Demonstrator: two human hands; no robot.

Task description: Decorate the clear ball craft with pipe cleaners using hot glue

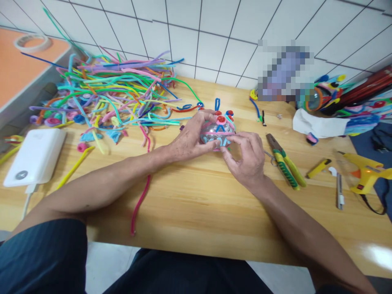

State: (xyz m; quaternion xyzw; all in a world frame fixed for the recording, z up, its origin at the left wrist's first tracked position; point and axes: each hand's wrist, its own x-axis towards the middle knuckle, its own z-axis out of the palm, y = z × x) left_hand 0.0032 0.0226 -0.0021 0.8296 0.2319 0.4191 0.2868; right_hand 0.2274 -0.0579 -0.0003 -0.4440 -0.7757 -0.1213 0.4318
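A clear, rounded craft piece [211,127] is trimmed with pink, light blue, red and dark blue pipe cleaners. A blue loop stands on its top, and red round pieces sit below it. My left hand [194,136] wraps around its left side, thumb across the lower front. At the right edge, my right hand [246,155] has thumb and index finger pressed together against the light blue and pink trim. Exactly what those fingertips pinch is partly hidden. Left of the hands spreads a big heap of colourful pipe cleaners [122,87].
Pliers [286,163], a yellow cutter [318,168], a grey utility knife [339,192] and a yellow glue gun [364,169] lie on the right. A white power bank [35,157] is at left. A red pipe cleaner [141,204] runs toward the table's front edge.
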